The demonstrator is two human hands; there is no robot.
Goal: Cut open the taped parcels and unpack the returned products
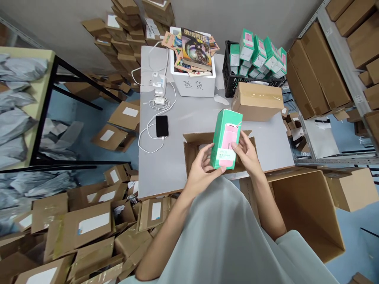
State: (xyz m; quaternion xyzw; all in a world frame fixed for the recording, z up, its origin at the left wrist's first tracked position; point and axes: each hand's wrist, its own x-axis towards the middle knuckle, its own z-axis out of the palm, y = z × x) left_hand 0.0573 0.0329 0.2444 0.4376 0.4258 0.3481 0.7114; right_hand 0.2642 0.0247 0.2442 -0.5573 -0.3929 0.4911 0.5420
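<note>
Between my two hands I hold a green product box (pixel 226 138) with a pink bottle-like shape printed on its front. My left hand (pixel 204 165) grips its lower left side and bottom corner. On the right edge, my right hand (pixel 245 152) has its thumb on the front face and its fingers behind. The box is tilted toward me, above an open cardboard carton (pixel 195 144) at the table's near edge. Most of the carton's inside is hidden behind the box and my hands.
On the grey table (pixel 189 114) are a phone (pixel 162 126) with white cables, a white bin (pixel 194 86) of books, a closed carton (pixel 257 100) and a black crate (pixel 227 79) of similar green boxes. A large open carton (pixel 308 213) stands right; many cartons (pixel 94 225) lie left.
</note>
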